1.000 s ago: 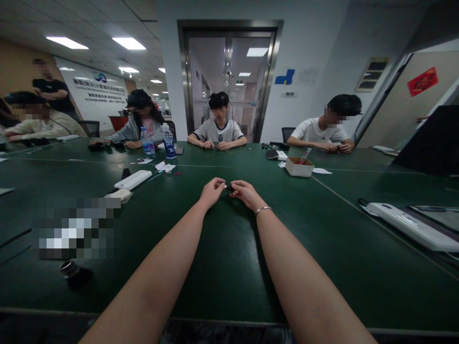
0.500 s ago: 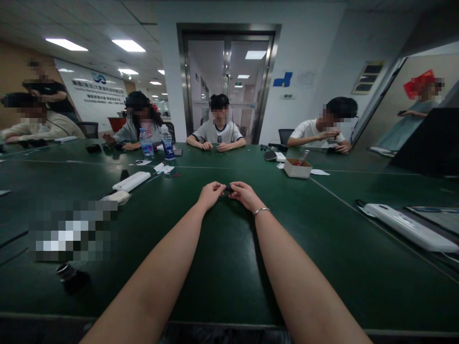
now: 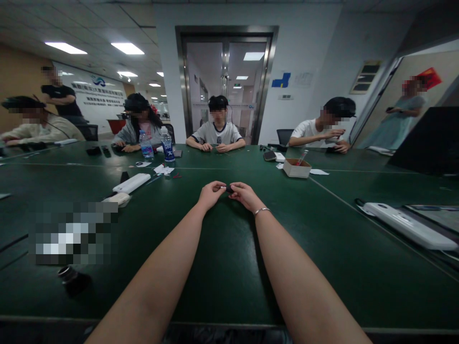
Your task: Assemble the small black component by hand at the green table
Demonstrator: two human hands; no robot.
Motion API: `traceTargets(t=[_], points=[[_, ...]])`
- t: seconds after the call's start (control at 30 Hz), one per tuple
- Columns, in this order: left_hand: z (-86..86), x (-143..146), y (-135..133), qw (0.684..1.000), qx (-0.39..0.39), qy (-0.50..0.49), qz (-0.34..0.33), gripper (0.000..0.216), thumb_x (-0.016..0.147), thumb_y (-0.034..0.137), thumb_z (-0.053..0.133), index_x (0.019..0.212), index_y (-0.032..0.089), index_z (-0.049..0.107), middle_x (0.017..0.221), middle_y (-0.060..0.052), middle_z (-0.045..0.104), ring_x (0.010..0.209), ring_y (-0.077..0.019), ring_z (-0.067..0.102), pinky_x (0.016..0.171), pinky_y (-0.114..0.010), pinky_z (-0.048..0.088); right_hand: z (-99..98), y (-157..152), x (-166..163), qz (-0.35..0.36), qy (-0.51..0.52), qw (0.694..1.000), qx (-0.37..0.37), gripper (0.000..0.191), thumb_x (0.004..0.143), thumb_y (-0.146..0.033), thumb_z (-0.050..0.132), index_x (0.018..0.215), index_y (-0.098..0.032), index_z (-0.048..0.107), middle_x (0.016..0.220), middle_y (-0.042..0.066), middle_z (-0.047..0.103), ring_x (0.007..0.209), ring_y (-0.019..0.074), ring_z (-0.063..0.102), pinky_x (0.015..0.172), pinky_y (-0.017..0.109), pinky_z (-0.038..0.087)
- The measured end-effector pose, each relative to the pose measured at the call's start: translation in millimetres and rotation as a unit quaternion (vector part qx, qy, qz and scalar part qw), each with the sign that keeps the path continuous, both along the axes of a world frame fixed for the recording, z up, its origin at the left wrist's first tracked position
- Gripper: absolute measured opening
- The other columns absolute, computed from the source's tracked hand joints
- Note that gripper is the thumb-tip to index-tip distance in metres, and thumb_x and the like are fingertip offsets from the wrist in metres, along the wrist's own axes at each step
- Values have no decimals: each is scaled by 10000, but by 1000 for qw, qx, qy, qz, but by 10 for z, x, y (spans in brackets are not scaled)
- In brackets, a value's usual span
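Observation:
Both my arms reach out over the green table [image 3: 222,282]. Between my fingertips is a small dark object [image 3: 228,189], too small for me to tell its kind. My right hand [image 3: 244,195], with a silver bangle at the wrist, pinches its dark part between thumb and fingers. From the other side, my left hand [image 3: 211,195] is closed in a pinch at its end, where a small pale bit shows. The fingertips of the two hands almost meet, and they hide part of the object.
White power strips lie at left [image 3: 132,183] and right [image 3: 409,225]. A dark cylinder [image 3: 73,281] stands near front left. Two bottles [image 3: 167,145], paper scraps [image 3: 164,169] and a small open box [image 3: 297,168] are farther back. Several people sit around the table; others stand behind.
My hands stay in nearly the same place, still pinching the small dark object. In the background, the standing person at left appears shifted right and the one at right shifted left.

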State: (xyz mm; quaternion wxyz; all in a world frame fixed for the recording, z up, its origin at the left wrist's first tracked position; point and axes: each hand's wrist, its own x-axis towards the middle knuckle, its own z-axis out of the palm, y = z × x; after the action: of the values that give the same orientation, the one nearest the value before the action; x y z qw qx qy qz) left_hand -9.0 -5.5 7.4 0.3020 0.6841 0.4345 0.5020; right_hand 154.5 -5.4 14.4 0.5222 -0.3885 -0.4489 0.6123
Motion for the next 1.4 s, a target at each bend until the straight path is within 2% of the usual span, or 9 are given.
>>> traceTargets(t=[0.17,0.3,0.43,0.7,0.8,0.9,1.03,1.23,1.4], points=[[-6,16,10,999,-23,-22,-7,236,767,363,595,870,161,663,759,-49,682,695,-150,629,715,-288,497,4,-6,-4,0,3,1000,8,76,785,-102,642,808,-150,588,583,-28,606,417,48,535,580,231,569],[5,26,-13,999,-12,-30,-24,250,729,338,637,909,164,654,816,-49,684,746,-147,629,734,-276,490,10,-7,-5,-2,8,1000,1,60,799,-107,627,816,-147,585,586,-15,616,427,58,553,575,232,569],[-3,22,-9,1000,-16,-18,-11,224,726,306,636,902,168,653,805,-46,679,744,-147,622,721,-270,481,13,-14,-6,-3,6,1000,-1,64,801,-99,619,818,-150,584,573,-21,605,427,58,552,579,231,568],[-62,22,47,997,-39,62,28,385,825,512,464,761,175,639,664,-30,646,619,-146,586,592,-255,434,25,-46,-8,1,6,1000,9,72,795,-87,617,806,-150,584,596,-28,606,422,49,539,581,232,564],[-63,33,43,997,-48,43,30,402,883,457,368,876,172,652,771,-52,671,660,-148,607,617,-265,457,29,-45,-9,-4,2,1000,5,67,806,-90,606,809,-150,577,594,-26,607,415,50,537,578,234,562],[-14,43,-12,999,-15,22,26,291,848,333,475,1054,185,618,978,-68,668,762,-147,620,703,-276,481,32,-43,-8,-7,0,1000,2,56,822,-101,593,824,-151,569,569,-27,599,413,56,542,579,234,560],[71,48,-100,997,40,54,29,323,766,220,580,1087,191,604,1050,-70,652,849,-159,609,800,-295,480,35,-42,-7,-5,1,1000,-3,50,829,-106,590,835,-149,564,552,-26,596,416,64,553,572,226,554],[63,50,-98,995,51,79,30,178,810,272,538,943,202,634,938,-32,671,820,-139,606,782,-270,475,32,-40,-9,-1,3,1000,-1,54,820,-101,600,820,-145,568,575,-20,609,418,58,551,581,228,552],[31,34,-69,997,27,67,36,227,823,376,515,872,192,638,761,-15,658,712,-134,599,693,-260,467,25,-38,-6,5,2,1000,8,65,800,-118,633,813,-148,578,571,-24,602,420,59,549,577,233,553]])
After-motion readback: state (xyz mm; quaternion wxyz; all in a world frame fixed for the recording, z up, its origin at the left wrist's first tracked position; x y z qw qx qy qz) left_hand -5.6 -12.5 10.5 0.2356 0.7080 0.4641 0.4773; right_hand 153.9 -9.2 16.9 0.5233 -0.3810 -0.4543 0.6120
